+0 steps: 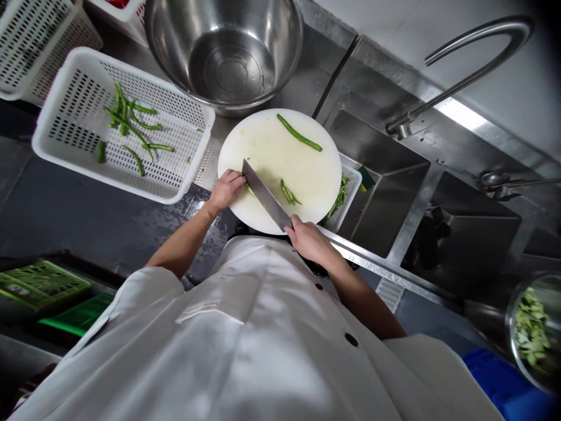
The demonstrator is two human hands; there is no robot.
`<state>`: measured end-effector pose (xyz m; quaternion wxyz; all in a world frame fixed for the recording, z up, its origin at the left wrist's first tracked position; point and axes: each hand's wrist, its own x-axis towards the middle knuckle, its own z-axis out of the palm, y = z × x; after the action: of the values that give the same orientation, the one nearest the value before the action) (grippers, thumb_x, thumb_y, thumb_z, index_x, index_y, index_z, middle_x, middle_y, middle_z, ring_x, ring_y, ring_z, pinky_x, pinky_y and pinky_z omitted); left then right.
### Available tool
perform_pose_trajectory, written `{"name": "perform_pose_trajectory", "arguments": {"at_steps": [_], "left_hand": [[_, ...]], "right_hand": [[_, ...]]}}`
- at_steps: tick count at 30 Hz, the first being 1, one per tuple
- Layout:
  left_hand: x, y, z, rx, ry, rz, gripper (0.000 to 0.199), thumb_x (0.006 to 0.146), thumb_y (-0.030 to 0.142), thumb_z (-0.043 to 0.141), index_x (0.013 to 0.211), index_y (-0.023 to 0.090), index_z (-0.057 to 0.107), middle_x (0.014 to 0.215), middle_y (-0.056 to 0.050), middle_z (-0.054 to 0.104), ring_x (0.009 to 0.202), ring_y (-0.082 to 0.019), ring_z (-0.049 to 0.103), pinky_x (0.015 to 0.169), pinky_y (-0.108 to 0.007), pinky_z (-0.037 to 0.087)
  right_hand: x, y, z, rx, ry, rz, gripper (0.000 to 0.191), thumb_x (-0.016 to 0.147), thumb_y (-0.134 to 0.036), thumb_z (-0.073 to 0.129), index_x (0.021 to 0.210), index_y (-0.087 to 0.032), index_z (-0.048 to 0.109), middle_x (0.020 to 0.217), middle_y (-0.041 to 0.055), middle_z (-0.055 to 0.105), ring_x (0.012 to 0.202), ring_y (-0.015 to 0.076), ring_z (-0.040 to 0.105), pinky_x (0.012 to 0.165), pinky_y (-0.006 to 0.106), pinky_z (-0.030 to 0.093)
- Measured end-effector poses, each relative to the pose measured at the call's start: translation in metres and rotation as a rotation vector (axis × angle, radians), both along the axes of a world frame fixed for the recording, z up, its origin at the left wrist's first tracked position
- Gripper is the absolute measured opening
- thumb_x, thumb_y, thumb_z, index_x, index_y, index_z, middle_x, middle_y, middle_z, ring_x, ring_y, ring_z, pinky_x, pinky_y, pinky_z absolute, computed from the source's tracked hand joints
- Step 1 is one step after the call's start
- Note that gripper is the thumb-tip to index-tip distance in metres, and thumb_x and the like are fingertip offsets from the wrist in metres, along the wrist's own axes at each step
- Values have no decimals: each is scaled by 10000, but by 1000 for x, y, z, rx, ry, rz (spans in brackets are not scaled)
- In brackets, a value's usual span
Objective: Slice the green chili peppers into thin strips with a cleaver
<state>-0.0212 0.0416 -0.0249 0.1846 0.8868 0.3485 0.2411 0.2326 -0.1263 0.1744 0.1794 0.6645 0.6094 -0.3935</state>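
**Left hand (228, 188) at a green pepper piece (249, 188), right hand (308, 240) on the knife (266, 197)**

The pepper piece lies near the left edge of a thick, round white cutting board (258, 134), just off the left fingertips and partly hidden by the blade. The left hand's fingers are bent and close together; whether they pinch the piece or only press it cannot be told. The right hand is closed round the knife's handle at the board's near edge, and the broad, flat, grey metal blade slants across the board towards the left hand.

A long, glossy, slightly curved green pepper (299, 133) lies at the board's far side. Slim cut strips (289, 193) lie in a small cluster right of the blade.

Left of the board, a white plastic basket (177, 193) with slotted walls holds several thin, bent peppers (127, 120). A wide, smooth, shiny steel bowl (223, 58) stands beyond on the metal worktop (307, 70). Right of the board, a smaller white basket (354, 193) of green shreds (339, 202) sits partly under it, at a steel sink (381, 204). A mark on the sink's front edge is too small to read.
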Motion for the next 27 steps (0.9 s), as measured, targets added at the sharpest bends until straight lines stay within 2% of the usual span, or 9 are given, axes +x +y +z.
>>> {"name": "perform_pose_trajectory", "arguments": {"at_steps": [5, 8, 10, 13, 15, 17, 20, 23, 27], "left_hand": [[3, -5, 2, -46, -6, -17, 293, 1074, 245, 429, 1015, 231, 716, 1079, -94, 721, 1013, -224, 633, 928, -410, 562], [1, -3, 11, -109, -50, -67, 225, 1035, 240, 488, 970, 224, 703, 1041, -88, 725, 1001, -221, 653, 916, -396, 568], [-3, 16, 22, -130, -113, 14, 180, 1011, 246, 519, 945, 217, 684, 996, -71, 719, 966, -215, 658, 880, -379, 571], [4, 72, 44, -87, -206, 238, 141, 1026, 288, 548, 957, 219, 650, 955, -47, 695, 925, -198, 631, 865, -356, 549], [30, 115, 56, -87, -170, 182, 143, 1037, 336, 580, 1030, 210, 648, 1005, -46, 687, 952, -189, 614, 907, -356, 534], [73, 147, 63, -92, -58, -12, 232, 995, 387, 654, 1100, 180, 656, 1118, -66, 672, 1027, -210, 617, 959, -380, 524], [148, 165, 62, -67, 212, -311, 436, 867, 447, 788, 1184, 170, 674, 1264, -101, 639, 1211, -310, 584, 1076, -458, 464], [203, 165, 53, -70, 393, -346, 424, 860, 400, 792, 1195, 163, 687, 1266, -122, 648, 1256, -348, 554, 1091, -496, 413], [217, 167, 47, -79, 527, -297, 163, 928, 256, 676, 1033, 141, 726, 1137, -130, 693, 1195, -322, 573, 1060, -479, 401]], "right_hand": [[-20, 27, -35, 88, 48, -40, 306, 1135, -330, 402, 1335, -141, 535, 1137, 191, 752, 1007, 300, 723, 750, 318, 430], [-15, 28, -56, 153, 104, -130, 334, 1136, -353, 392, 1357, -150, 540, 1120, 160, 760, 1033, 292, 711, 799, 317, 463], [-3, 15, -61, 177, 139, -206, 346, 1134, -366, 382, 1361, -159, 542, 1055, 138, 763, 997, 289, 707, 797, 319, 472], [10, -16, -58, 208, 178, -228, 306, 1125, -362, 398, 1300, -184, 576, 987, 114, 754, 939, 280, 698, 782, 314, 452], [9, -30, -58, 200, 221, -191, 254, 1116, -370, 440, 1228, -213, 605, 985, 98, 749, 931, 265, 692, 779, 301, 434], [4, -35, -61, 183, 257, -186, 221, 1107, -386, 477, 1175, -231, 619, 1001, 89, 747, 939, 252, 687, 777, 289, 423], [3, -33, -70, 203, 283, -278, 179, 1101, -366, 487, 1109, -237, 611, 979, 69, 739, 918, 231, 685, 767, 276, 423], [21, -34, -79, 255, 301, -423, 157, 1090, -334, 476, 1031, -233, 579, 880, 33, 711, 789, 196, 670, 733, 268, 433], [61, -48, -87, 257, 349, -610, 170, 1072, -374, 454, 1013, -241, 541, 694, -45, 616, 534, 154, 576, 636, 266, 444]]}}
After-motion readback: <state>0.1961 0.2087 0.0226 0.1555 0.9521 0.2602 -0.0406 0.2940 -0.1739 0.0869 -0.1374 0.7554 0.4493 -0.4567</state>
